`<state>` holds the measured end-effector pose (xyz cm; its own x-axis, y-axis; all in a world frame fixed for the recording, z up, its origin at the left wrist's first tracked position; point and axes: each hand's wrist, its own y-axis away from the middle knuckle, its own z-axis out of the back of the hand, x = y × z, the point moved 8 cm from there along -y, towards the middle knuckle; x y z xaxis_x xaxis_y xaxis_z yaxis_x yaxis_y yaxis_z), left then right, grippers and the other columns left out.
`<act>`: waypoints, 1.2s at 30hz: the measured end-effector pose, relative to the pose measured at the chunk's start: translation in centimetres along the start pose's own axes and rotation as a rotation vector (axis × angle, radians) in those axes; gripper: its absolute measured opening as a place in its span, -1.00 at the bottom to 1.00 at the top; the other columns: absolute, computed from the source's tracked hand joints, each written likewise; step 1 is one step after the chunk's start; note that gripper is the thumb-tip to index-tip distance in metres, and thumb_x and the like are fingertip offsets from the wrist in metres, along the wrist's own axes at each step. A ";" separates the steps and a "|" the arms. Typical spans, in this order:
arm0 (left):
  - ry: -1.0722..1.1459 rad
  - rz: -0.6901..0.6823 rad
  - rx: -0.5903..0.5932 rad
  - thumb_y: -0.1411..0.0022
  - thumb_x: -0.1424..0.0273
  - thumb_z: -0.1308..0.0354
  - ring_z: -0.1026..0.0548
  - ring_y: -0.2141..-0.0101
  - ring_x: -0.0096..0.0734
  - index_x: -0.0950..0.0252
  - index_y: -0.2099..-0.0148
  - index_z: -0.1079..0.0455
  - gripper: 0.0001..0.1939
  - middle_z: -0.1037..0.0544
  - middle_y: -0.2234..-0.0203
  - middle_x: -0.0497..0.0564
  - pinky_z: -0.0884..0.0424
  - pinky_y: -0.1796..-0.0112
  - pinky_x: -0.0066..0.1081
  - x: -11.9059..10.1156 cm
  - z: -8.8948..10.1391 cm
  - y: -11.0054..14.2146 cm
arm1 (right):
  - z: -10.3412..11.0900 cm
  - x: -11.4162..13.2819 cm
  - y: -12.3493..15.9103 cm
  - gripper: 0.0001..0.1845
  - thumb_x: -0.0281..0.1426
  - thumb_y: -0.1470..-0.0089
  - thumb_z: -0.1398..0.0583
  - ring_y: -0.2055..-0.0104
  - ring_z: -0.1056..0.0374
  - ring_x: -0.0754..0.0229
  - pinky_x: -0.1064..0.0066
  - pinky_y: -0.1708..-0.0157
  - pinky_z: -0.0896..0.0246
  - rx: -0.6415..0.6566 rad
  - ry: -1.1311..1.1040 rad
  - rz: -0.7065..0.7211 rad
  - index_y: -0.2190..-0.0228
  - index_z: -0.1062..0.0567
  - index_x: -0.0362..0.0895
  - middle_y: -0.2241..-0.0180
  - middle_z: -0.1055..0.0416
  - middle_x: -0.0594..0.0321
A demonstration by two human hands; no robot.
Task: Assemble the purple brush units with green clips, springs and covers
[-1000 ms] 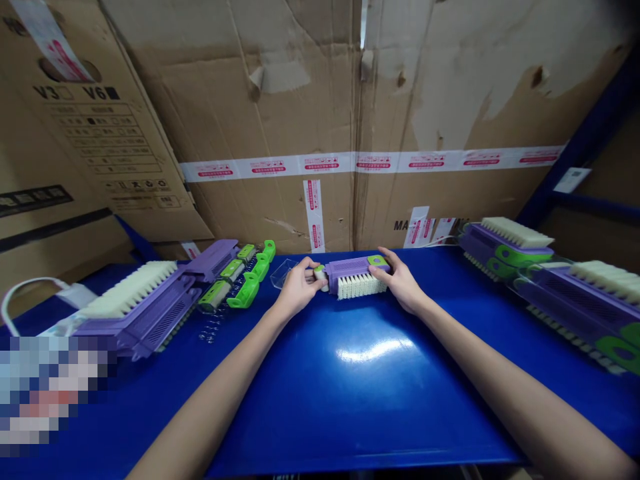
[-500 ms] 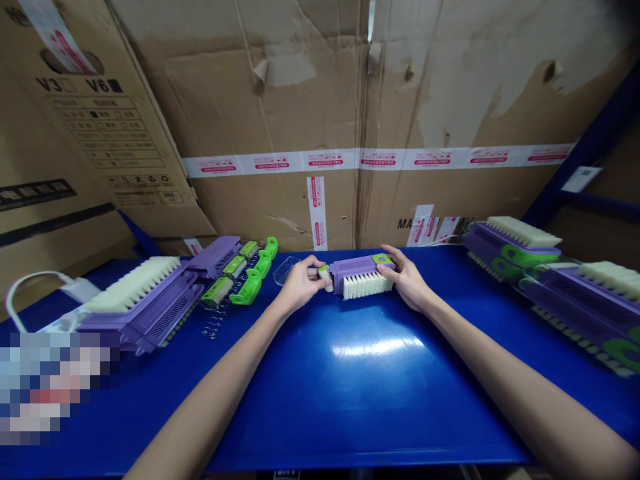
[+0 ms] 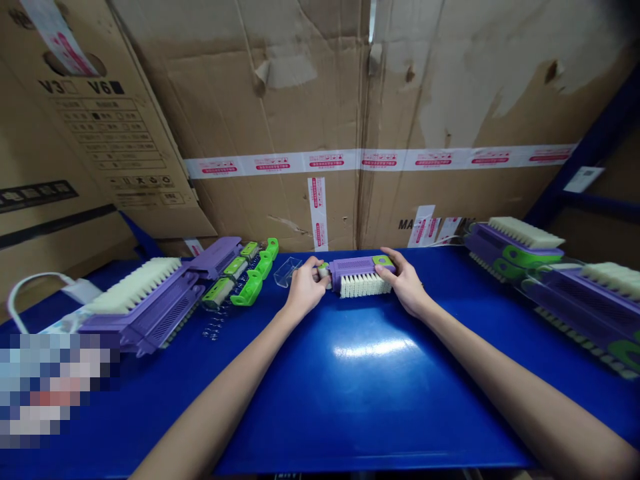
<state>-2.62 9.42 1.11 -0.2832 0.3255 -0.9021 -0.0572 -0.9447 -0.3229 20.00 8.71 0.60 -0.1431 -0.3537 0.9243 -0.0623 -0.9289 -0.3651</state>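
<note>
In the middle of the table lies a purple brush body (image 3: pixel 354 268) with cream bristles pointing toward me and a green cap on its right end. My right hand (image 3: pixel 407 287) grips that right end, thumb in front and fingers behind. At the other end, my left hand (image 3: pixel 306 287) pinches a small green-and-whitish end block (image 3: pixel 324 270) against the purple body; whether the two are joined I cannot tell. Just left of that hand sits a clear plastic box (image 3: pixel 287 271).
On the left are purple brush bodies (image 3: pixel 150 320), green-topped blocks (image 3: pixel 219 292), bright green caps (image 3: pixel 247 290) and small springs (image 3: pixel 214 325). Brushes with green ends (image 3: pixel 510 250) stand on the right. Cardboard (image 3: pixel 270 113) walls the back of the blue table (image 3: pixel 350 407).
My left fingers have curled more around the end block, covering more of it. The brush has shifted very slightly left; my right hand keeps its grip.
</note>
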 end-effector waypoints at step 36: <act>0.638 0.627 0.279 -0.14 -0.10 0.06 -0.56 0.35 -0.21 0.28 -0.02 -0.31 -0.37 -0.57 0.26 0.18 -0.46 0.20 -0.16 0.6 -2.5 2.0 | -0.7 1.0 0.6 -0.43 -0.15 0.17 -0.32 0.12 -0.34 0.08 0.19 0.07 -0.26 -0.088 -0.303 -0.067 0.09 -0.34 -0.01 0.20 -0.40 0.20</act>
<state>-0.50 7.88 -0.83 0.2340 -0.3645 -0.9013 -0.3228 -0.9036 0.2816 19.12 7.89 1.26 0.1640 -0.3213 0.9327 -0.1484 -0.9427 -0.2987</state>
